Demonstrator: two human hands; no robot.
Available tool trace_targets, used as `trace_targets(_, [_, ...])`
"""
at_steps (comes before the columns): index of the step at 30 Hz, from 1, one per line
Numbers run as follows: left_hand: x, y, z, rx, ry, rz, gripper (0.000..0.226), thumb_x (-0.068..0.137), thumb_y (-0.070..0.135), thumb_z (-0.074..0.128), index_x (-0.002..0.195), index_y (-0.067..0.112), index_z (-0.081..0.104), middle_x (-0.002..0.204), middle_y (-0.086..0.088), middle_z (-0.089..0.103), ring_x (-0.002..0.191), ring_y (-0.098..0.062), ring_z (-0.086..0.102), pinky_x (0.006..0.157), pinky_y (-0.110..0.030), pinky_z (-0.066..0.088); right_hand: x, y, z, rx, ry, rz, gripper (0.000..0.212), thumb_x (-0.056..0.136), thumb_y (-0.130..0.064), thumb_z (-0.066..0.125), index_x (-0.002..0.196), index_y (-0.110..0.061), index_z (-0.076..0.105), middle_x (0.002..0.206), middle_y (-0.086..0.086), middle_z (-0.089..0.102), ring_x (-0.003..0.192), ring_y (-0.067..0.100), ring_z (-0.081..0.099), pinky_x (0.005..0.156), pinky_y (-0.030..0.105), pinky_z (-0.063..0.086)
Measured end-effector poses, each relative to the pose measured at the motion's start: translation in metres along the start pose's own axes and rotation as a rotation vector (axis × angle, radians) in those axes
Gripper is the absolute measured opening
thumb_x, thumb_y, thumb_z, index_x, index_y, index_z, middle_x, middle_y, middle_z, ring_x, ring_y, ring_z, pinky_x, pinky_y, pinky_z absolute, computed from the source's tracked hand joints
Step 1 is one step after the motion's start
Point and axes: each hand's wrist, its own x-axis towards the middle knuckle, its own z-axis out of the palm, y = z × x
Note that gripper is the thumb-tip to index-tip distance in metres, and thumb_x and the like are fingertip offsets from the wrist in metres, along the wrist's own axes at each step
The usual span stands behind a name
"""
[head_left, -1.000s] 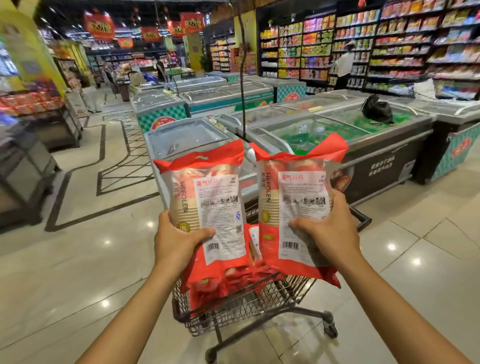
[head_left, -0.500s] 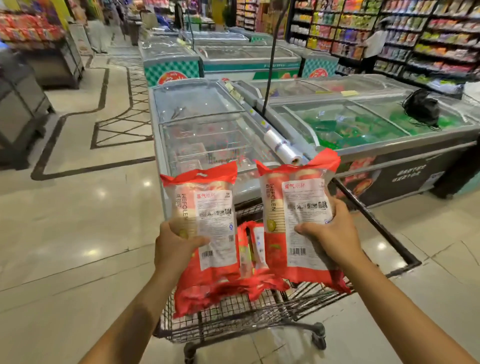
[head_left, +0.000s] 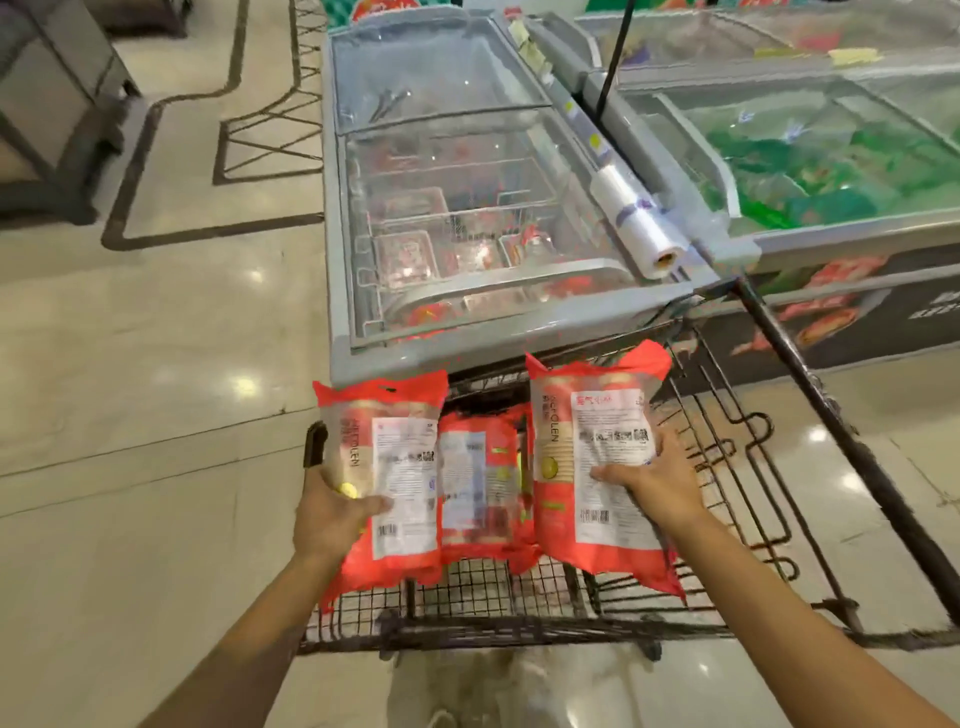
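left hand (head_left: 332, 514) grips the left red packet (head_left: 400, 462); right hand (head_left: 657, 488) grips the right red packet (head_left: 597, 467) (thumb across the label). both packets are held side by side over the wire cart (head_left: 493, 590). a third packet (head_left: 475, 493) lies in it between them. a chest freezer (head_left: 467, 208) stands just beyond.

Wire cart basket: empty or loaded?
Loaded: a red plastic packet lies in the black wire shopping cart, between the left-held packet and the right-held packet.

Glossy cream floor tiles (head_left: 156, 364) catch ceiling light — glass-lidded chest freezers (head_left: 519, 338) ahead
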Motion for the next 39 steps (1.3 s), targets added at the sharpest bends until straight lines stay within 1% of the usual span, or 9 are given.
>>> trace_targets(2, [0.013,-0.004,0.014,0.013,0.033,-0.034,0.071,0.064,0.004,0.095,0.114,0.017,0.046,0.103,0.000,0.061,0.094,-0.026,0.061,0.084,-0.044,0.055,0.035,0.019,-0.001,-0.014,-0.028,0.068,0.064,0.058,0.005,0.091,0.112,-0.011,0.062,0.102,0.007,0.077,0.087,0.028,0.076,0.077,0.046,0.062])
trace_targets(6, [0.050,-0.017,0.045,0.070,0.076,-0.156,0.071,0.067,0.005,0.094,0.119,0.012,0.046,0.106,-0.007,0.061,0.085,-0.026,0.058,0.066,-0.034,0.046,0.103,0.061,0.002,-0.023,-0.091,0.194,0.079,0.054,0.000,0.094,0.123,0.001,0.056,0.107,0.012,0.076,0.089,0.027,0.077,0.073,0.043,0.064])
trace_targets(9, [0.076,-0.032,0.064,0.122,0.055,-0.208,0.066,0.070,0.008,0.093,0.116,0.013,0.047,0.102,-0.007,0.063,0.073,-0.016,0.057,0.059,-0.030,0.041,0.139,0.085,0.006,-0.032,-0.112,0.239,0.058,0.064,0.013,0.086,0.116,0.004,0.062,0.102,0.016,0.077,0.082,0.029,0.077,0.063,0.037,0.063])
trace_targets(13, [0.108,-0.053,0.084,0.183,0.013,-0.274,0.066,0.070,0.012,0.094,0.117,0.011,0.047,0.096,-0.003,0.062,0.074,-0.017,0.058,0.062,-0.032,0.045,0.178,0.115,0.011,-0.105,-0.145,0.287,0.062,0.060,0.001,0.092,0.116,0.000,0.064,0.102,0.011,0.078,0.086,0.030,0.077,0.070,0.040,0.064])
trace_targets(18, [0.124,-0.064,0.092,0.277,0.027,-0.184,0.063,0.072,0.015,0.092,0.118,0.014,0.050,0.098,-0.004,0.065,0.078,-0.021,0.062,0.060,-0.029,0.044,0.194,0.129,0.020,-0.171,-0.175,0.291,0.063,0.058,-0.005,0.093,0.115,-0.005,0.066,0.105,0.010,0.078,0.088,0.028,0.076,0.073,0.038,0.062])
trace_targets(22, [0.125,-0.062,0.094,0.415,0.027,-0.071,0.065,0.074,0.017,0.091,0.121,0.011,0.046,0.105,-0.004,0.056,0.091,-0.027,0.057,0.071,-0.037,0.044,0.193,0.125,0.027,-0.293,-0.049,0.277,0.061,0.076,-0.014,0.088,0.124,-0.013,0.051,0.107,0.002,0.068,0.095,0.025,0.067,0.085,0.036,0.053])
trace_targets(26, [0.119,-0.051,0.097,0.555,0.043,0.030,0.066,0.081,0.020,0.076,0.136,0.009,0.042,0.125,-0.012,0.052,0.108,-0.037,0.057,0.086,-0.052,0.053,0.204,0.150,0.025,-0.575,0.006,0.190,0.076,0.060,-0.056,0.069,0.124,-0.018,0.055,0.116,0.009,0.067,0.107,0.031,0.065,0.091,0.046,0.057])
trace_targets(32, [0.082,0.011,0.088,0.746,-0.135,0.302,0.085,0.092,0.042,0.064,0.160,0.008,0.025,0.162,-0.019,0.035,0.148,-0.038,0.034,0.120,-0.053,0.032,0.118,0.027,0.056,-0.882,-0.063,-0.124,0.063,0.094,-0.034,0.066,0.146,-0.005,0.045,0.144,0.019,0.054,0.132,0.037,0.050,0.108,0.043,0.040])
trace_targets(39, [-0.027,0.136,0.030,0.928,-0.011,0.783,0.081,0.103,0.050,0.047,0.165,0.015,0.010,0.173,-0.012,0.004,0.159,-0.034,0.007,0.129,-0.049,0.010,-0.001,-0.106,0.091,-1.144,0.027,-0.615,0.071,0.099,-0.051,0.052,0.156,-0.015,0.029,0.157,0.015,0.038,0.146,0.034,0.033,0.121,0.047,0.025])
